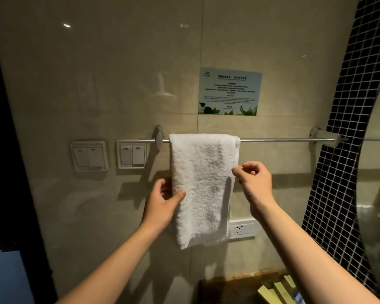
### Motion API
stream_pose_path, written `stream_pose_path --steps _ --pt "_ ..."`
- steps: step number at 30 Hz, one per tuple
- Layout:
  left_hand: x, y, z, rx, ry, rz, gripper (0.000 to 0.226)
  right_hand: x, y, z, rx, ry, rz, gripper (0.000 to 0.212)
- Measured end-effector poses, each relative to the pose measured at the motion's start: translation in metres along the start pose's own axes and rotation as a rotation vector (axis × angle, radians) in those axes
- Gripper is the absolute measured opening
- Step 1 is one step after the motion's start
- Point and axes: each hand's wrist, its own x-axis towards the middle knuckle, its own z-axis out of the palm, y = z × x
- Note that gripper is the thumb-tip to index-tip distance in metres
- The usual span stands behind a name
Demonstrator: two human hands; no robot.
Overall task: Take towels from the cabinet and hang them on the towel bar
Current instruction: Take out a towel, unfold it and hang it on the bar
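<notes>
White towel is draped over the towel bar just above my hands, so I pinch its left edge with my left hand while my right hand's fingertips close on the right edge to square it up.

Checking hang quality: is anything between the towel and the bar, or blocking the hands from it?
Nothing visible. The towel drapes directly over the bar; left hand grips its left edge, right hand pinches at its right edge.
</notes>
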Motion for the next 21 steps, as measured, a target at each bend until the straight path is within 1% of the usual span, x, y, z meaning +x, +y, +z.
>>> stream_pose_path --steps 2,3,5,7,9,11,12,14,17,19,21 --pt "-0.016 -0.024 0.003 0.049 0.037 -0.057 0.04 -0.005 0.013 -0.008 -0.079 -0.014 0.007 0.023" --pt "-0.025 -0.037 0.004 0.084 0.027 -0.102 0.038 -0.008 0.021 -0.013 -0.129 -0.018 0.018 0.024" --pt "-0.044 -0.064 0.009 0.182 -0.068 -0.233 0.035 -0.017 0.037 -0.027 -0.243 -0.014 0.043 0.025" --pt "-0.066 -0.092 0.017 0.283 -0.242 -0.345 0.036 -0.03 0.055 -0.045 -0.401 -0.027 0.073 0.028" --pt "-0.086 -0.115 0.032 0.347 -0.476 -0.418 0.036 -0.044 0.071 -0.067 -0.596 -0.077 0.104 0.034" --pt "-0.1 -0.13 0.053 0.436 -0.686 -0.425 0.042 -0.06 0.082 -0.091 -0.809 -0.144 0.134 0.044" --pt "-0.106 -0.131 0.066 0.473 -0.768 -0.393 0.044 -0.069 0.087 -0.104 -0.903 -0.174 0.15 0.048" --pt "-0.112 -0.128 0.093 0.558 -0.885 -0.27 0.048 -0.087 0.095 -0.128 -1.056 -0.195 0.184 0.054" --pt "-0.117 -0.114 0.14 0.637 -1.015 -0.046 0.058 -0.111 0.098 -0.16 -1.275 -0.117 0.228 0.055" --pt "-0.124 -0.104 0.173 0.658 -1.087 0.114 0.064 -0.125 0.096 -0.181 -1.419 -0.091 0.251 0.052" --pt "-0.134 -0.089 0.201 0.679 -1.157 0.27 0.07 -0.141 0.092 -0.2 -1.527 -0.066 0.314 0.051"
